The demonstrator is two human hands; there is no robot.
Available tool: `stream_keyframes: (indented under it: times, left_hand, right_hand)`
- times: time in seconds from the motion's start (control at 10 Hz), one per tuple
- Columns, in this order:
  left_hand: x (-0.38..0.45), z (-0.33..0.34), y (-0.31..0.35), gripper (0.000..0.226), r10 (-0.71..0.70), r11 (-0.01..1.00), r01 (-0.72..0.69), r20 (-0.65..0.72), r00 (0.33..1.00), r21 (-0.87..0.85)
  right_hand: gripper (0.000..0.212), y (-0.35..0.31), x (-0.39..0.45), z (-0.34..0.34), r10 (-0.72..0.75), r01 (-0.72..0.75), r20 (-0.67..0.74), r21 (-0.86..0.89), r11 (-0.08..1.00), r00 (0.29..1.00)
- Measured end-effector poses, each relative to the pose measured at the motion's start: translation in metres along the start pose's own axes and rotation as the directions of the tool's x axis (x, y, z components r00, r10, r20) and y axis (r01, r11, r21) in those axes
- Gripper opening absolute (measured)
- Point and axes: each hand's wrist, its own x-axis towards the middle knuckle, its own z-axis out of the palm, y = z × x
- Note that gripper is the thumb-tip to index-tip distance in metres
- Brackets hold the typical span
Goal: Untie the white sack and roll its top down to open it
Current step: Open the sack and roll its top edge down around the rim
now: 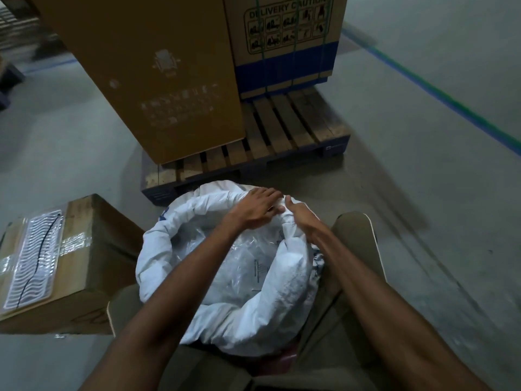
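The white woven sack [270, 306] stands open between my knees, its top rolled into a thick rim around the mouth. Clear plastic packets [239, 261] show inside it. My left hand [255, 211] lies over the far part of the rim with its fingers spread and pressing on the fabric. Just to its right, my right hand [298, 214] pinches the rolled rim at the far right side. Both forearms reach across the sack's mouth and hide part of it.
A taped cardboard box [56, 263] sits on the floor at the left. Ahead lies a wooden pallet [282, 131] carrying a tall brown carton [146, 66] and a carton with a blue band [284, 38]. Grey concrete floor with a green line [451, 97] spreads to the right.
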Motion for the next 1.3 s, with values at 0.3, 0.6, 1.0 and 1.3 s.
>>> stream_keyframes:
  times: [0.3,0.6,1.0,1.3]
  left_hand:
    - [0.034,-0.007,0.011,0.044,-0.339,0.939,0.337,-0.013,0.941,-0.073]
    - [0.030,-0.002,0.018,0.045,-0.378,0.926,0.370,-0.139,0.915,-0.076]
    - [-0.084,0.042,0.068,0.029,-0.543,0.694,0.421,-0.041,0.839,-0.584]
    - [-0.078,0.065,0.080,0.025,-0.423,0.875,0.253,-0.396,0.815,-0.413]
  right_hand:
    - [0.076,-0.009,-0.056,0.007,-0.049,-0.032,-0.247,-0.312,0.950,0.968]
    - [0.063,-0.015,-0.058,0.011,0.353,-0.207,-0.197,0.523,0.827,0.915]
    - [0.059,0.000,-0.019,0.019,0.230,-0.138,-0.006,0.784,0.605,0.973]
    - [0.119,0.023,-0.082,0.058,0.264,-0.150,-0.296,0.357,0.922,0.918]
